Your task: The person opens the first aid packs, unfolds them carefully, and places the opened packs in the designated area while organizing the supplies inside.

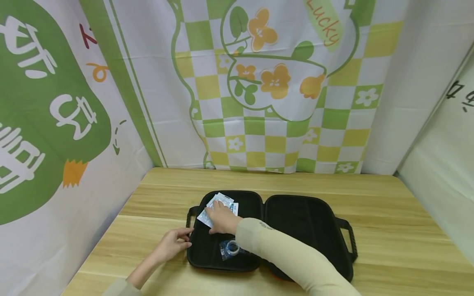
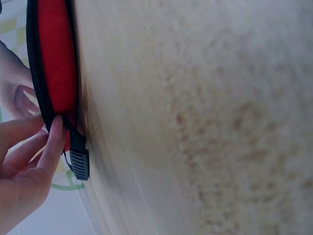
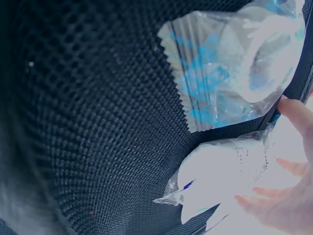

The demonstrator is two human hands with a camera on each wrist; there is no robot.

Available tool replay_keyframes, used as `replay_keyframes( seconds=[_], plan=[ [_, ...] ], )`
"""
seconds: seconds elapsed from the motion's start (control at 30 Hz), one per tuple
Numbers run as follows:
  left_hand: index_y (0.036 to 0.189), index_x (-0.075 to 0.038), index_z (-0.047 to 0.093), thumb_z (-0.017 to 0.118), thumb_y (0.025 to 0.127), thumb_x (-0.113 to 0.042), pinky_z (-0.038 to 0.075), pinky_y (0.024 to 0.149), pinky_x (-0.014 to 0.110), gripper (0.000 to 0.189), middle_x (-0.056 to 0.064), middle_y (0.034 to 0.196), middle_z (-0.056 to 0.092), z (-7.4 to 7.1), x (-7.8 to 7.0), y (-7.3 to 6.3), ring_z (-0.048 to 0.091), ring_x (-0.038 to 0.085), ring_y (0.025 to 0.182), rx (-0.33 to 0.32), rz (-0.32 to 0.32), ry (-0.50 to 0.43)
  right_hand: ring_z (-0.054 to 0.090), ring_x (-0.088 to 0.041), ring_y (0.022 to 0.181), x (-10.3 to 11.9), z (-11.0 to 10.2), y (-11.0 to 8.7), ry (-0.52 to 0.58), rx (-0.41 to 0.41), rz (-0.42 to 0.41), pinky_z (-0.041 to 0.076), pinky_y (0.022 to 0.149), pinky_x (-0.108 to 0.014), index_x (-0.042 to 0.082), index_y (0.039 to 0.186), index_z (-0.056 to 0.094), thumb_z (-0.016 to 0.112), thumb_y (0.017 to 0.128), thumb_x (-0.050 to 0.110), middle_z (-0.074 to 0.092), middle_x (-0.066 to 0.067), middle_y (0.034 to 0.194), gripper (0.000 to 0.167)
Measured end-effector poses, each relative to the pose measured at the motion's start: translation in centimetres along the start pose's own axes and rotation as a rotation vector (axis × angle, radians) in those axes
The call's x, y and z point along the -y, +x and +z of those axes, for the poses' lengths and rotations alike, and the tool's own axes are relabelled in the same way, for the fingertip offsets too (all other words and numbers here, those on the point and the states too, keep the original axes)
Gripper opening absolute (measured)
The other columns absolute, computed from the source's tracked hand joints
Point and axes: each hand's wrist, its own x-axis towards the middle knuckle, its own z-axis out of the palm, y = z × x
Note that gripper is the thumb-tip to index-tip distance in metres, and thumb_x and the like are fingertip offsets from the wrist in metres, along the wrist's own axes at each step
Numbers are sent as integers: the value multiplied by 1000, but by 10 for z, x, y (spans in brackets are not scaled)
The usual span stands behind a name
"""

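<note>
"Lucky" on curtain [image 1: 327, 25]; my red case [image 2: 57, 54], black inside.
My left hand [image 1: 172, 246] pinches its edge; my right hand [image 1: 223, 220], unclenched, touches white packets [image 1: 225, 198], blue print unreadable.

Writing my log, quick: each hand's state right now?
Left hand: closed, pinching the edge of the case.
Right hand: open, fingers on the white packets.

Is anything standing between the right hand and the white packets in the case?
Nothing visible is: the right hand lies directly over the white packets in the open case. The clear-wrapped ring sits nearer the person, not between them.
</note>
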Motion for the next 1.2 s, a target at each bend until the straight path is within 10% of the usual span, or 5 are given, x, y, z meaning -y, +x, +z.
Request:
replay_keyframes(
  seconds=[0.57,1.2],
  plan=[
    [115,12,51,63,76,1,43,61,19,42,25,111,53,0,-2,-2,56,26,86,18,-27,-49,56,-14,80,-5,-11,0,53,-169,-134,45,66,-24,10,98,64,61,77,18,59,-2,88,22],
    [113,13,52,63,75,3,45,63,20,41,28,113,52,0,-3,-3,57,27,85,-14,-26,-59,56,-16,79,-39,-48,-8,392,-451,-57,46,64,-23,5,109,59,49,88,1,56,-8,97,23]
  ],
)
